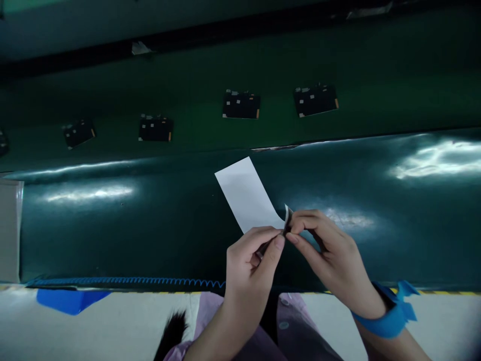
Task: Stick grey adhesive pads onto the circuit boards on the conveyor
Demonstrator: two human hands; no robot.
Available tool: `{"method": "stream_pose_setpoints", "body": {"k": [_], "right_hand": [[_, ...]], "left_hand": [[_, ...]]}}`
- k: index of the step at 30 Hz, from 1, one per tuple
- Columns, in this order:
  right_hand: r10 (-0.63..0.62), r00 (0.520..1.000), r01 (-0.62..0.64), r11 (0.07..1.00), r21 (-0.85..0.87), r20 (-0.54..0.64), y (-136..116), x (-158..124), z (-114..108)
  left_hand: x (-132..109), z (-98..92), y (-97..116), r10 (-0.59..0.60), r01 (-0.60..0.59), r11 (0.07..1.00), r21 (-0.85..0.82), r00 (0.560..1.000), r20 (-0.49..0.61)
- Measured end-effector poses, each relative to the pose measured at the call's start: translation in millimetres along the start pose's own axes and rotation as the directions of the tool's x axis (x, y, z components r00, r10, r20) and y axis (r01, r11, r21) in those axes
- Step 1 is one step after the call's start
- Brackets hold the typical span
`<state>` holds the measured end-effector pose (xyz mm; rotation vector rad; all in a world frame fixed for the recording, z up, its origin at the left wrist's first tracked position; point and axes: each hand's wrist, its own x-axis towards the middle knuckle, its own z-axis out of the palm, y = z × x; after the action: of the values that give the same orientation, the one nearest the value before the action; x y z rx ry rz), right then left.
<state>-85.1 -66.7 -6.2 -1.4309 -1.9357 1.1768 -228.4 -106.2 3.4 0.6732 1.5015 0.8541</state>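
Note:
A white rectangular sheet [246,193] slants across the green bench mat, its near right end curling up toward my fingers. My left hand [253,263] is closed, thumb and forefinger pinching that near end. Right beside it, my right hand [326,250] pinches a small upturned flap [287,215], pale on one face and dark on the other. The fingertips of both hands almost meet. Whether the flap is part of the sheet or a separate layer I cannot tell, because my fingers cover where they join.
Several black flat panels [241,105] with small pale patches lie in a row on the green strip beyond the bench. A coiled blue cord [150,282] runs along the near edge. A blue band [391,316] wraps my right wrist. At far left stands a grey-white box-like object [10,230].

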Motion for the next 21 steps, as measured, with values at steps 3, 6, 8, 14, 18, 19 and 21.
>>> {"method": "stream_pose_setpoints", "body": {"k": [3, 6, 8, 14, 18, 19, 21], "right_hand": [[-0.01, 1.0, 0.009, 1.0, -0.021, -0.017, 4, 1, -2], [-0.015, 0.999, 0.015, 1.0, -0.024, -0.031, 9, 4, -1], [-0.004, 1.0, 0.004, 1.0, 0.0, -0.018, 10, 5, 1], [0.063, 0.997, -0.069, 0.985, 0.155, 0.046, 17, 16, -3], [0.213, 0.967, -0.196, 0.972, 0.131, -0.139, 62, 78, -37], [0.289, 0.928, -0.274, 0.957, 0.094, -0.235, 76, 102, -48], [0.417, 0.837, -0.413, 0.906, 0.092, -0.354, 104, 150, -68]], "left_hand": [[2, 2.5, 0, 0.009, -0.009, 1.0, 0.012, 1.0, 0.003], [5, 5.0, -2, 0.012, -0.012, 1.0, 0.013, 1.0, 0.01], [8, 5.4, -4, 0.0, -0.001, 1.0, 0.017, 1.0, 0.015], [17, -3.7, -12, -0.073, 0.076, 0.997, 0.033, 0.994, -0.085], [26, -15.5, -19, -0.138, 0.138, 0.99, -0.017, 0.979, -0.146], [29, -18.0, -21, -0.157, 0.15, 0.987, -0.052, 0.977, -0.148], [35, -22.1, -24, -0.193, 0.172, 0.974, -0.146, 0.97, -0.147]]}}
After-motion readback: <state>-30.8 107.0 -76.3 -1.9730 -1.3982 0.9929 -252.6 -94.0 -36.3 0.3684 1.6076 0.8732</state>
